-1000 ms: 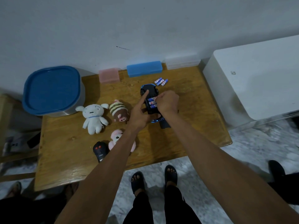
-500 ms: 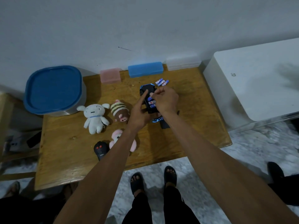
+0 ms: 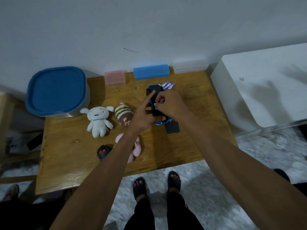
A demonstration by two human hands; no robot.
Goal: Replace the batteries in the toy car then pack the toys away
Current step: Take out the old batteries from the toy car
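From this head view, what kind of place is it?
Likely a room in a home, not a lab: a small wooden table against a plain wall, plush toys such as the white plush, a marble-pattern floor, and sandalled feet.

1. Illumination is dim and cool, giving the whole view a bluish-grey cast; the wall [image 3: 149, 27] above the hands is evenly lit, without glare.
2. Soft, diffuse shadows of spread fingers fall on the white unit [image 3: 265, 90] to the right of the right hand [image 3: 169, 103], which suggests light coming from the left or from overhead.
3. A short dark shadow lies on the wooden table [image 3: 66, 163] beneath the left hand [image 3: 142, 117].
4. Wide-angle distortion bends the wall-floor line and stretches both forearms toward the lower corners.
5. Detail is soft and noisy; the marbled floor [image 3: 199, 188] below the hands and the left margin are smeared and dark.
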